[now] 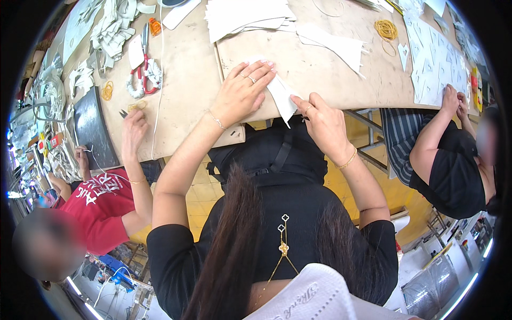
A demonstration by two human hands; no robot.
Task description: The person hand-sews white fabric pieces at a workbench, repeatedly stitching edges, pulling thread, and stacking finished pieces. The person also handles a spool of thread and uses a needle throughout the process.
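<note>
white piece (pixel 282 99) at the near edge of the counter (pixel 186 80), left hand (pixel 241 90) laid on it, fingers (pixel 261 69) outstretched, right hand (pixel 324 125) curled at its side, cannot tell whether those fingers clamp it

Tan table (pixel 186 69) before me | near edge: pointed white piece (pixel 281 98) overhanging | farther off: stacked white pieces (pixel 248 16), flared white piece (pixel 337 50) | my left: red-handled scissors (pixel 145 41), small orange object (pixel 154 26), black board (pixel 96 128) | my right: yellow rubber bands (pixel 385 30), large pale sheet (pixel 434 61)
</note>
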